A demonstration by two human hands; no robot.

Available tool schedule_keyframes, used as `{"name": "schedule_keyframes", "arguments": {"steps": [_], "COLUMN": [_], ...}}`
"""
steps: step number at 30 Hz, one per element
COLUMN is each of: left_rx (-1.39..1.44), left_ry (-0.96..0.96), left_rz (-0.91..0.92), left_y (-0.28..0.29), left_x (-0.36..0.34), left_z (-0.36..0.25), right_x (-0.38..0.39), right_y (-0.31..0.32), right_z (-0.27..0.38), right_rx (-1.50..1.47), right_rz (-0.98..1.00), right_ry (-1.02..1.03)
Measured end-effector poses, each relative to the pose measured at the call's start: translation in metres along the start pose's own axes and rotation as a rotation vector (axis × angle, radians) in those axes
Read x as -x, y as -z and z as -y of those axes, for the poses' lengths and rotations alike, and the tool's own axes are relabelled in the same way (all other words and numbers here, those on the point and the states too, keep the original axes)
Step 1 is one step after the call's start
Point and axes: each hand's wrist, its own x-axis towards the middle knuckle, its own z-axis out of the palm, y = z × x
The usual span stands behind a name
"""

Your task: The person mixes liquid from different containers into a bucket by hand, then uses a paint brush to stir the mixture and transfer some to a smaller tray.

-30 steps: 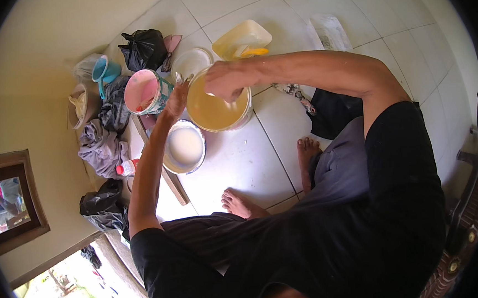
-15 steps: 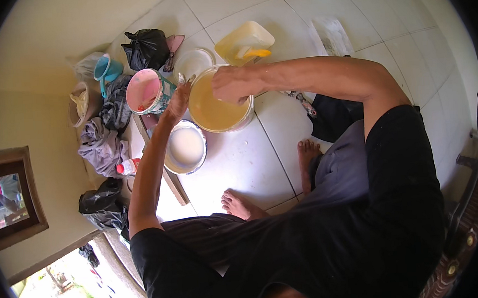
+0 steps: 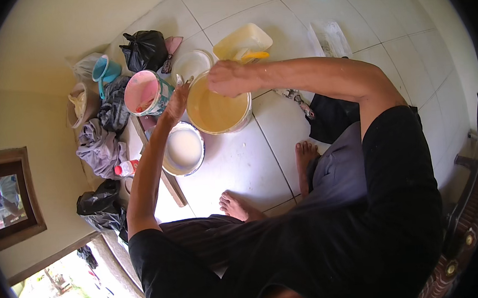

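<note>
A round bucket [image 3: 220, 117] of yellowish paint stands on the floor in front of me. My left hand [image 3: 177, 102] is at its left rim, fingers bent against the edge and whitish smears on the fingertips. Over the far part of the bucket's opening, my right hand [image 3: 227, 79] is closed in a fist. What the fist holds, if anything, is hidden under the hand. Close by on the near left is a smaller bucket of white paint [image 3: 185, 147]. A bucket with a pink inside [image 3: 145, 92] stands left of my left hand.
Beyond the paint bucket lie a round whitish lid [image 3: 196, 59] and a pale yellow tub [image 3: 248, 37] with a yellow-handled tool [image 3: 254, 55]. Black bags [image 3: 144, 50], a turquoise dipper [image 3: 107, 69], crumpled cloths [image 3: 99, 145] and a wooden strip [image 3: 174, 189] lie to the left. My bare feet [image 3: 233, 205] are nearby.
My right fist has shifted slightly farther away and to the left over the bucket. My left hand stays at the rim.
</note>
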Motion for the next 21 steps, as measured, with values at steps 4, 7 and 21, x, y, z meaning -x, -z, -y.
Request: {"name": "schedule_keyframes", "arguments": {"steps": [4,7,21], "left_rx": [0.042,0.023,0.103], "left_ry": [-0.056,-0.06,0.0], "left_rz": [-0.022,-0.02,-0.061], "left_y": [0.008,0.004,-0.001], "left_x": [0.008,0.006,0.012], "left_z": [0.007,0.004,-0.006], "right_x": [-0.019,-0.013,-0.016], "right_y": [0.032,0.02,0.015], "right_z": [0.02,0.013,0.02], "right_rx": [-0.112,-0.101,-0.236], "right_rz": [0.278,0.157,0.194], "right_ry": [-0.059,-0.102,-0.127]}}
